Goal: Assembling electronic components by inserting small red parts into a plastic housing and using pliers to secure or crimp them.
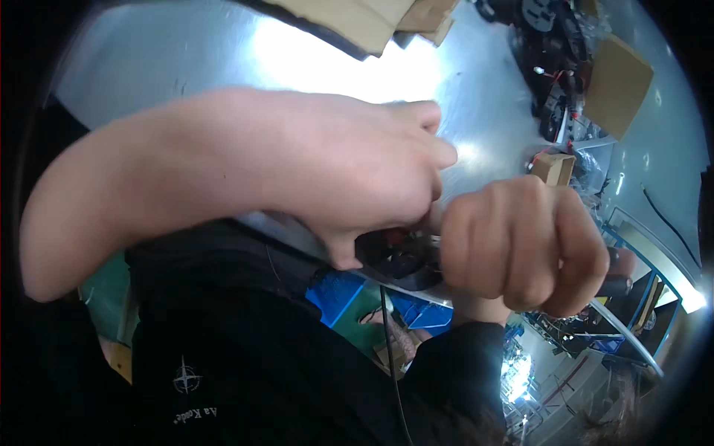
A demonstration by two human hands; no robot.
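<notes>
My left hand (364,163) reaches across from the left, its back turned up. Its thumb and fingers close around a black part (398,256) near the table's front edge. Most of that part is hidden under the hand, and a bit of red shows on it. Close beside it on the right, my right hand (524,245) is clenched in a fist around a dark-handled tool (617,281). Only the handle's end sticks out past the fist; the tool's kind does not show. Whether its other end touches the black part cannot be made out.
The shiny metal table (476,97) spreads beyond my hands. Cardboard (342,18) lies at its far side. At the right are several black parts with wires (547,44), a cardboard flap (617,85) and a small carton (552,169). Below the edge are a blue bin (335,295) and a hanging black cable (392,357).
</notes>
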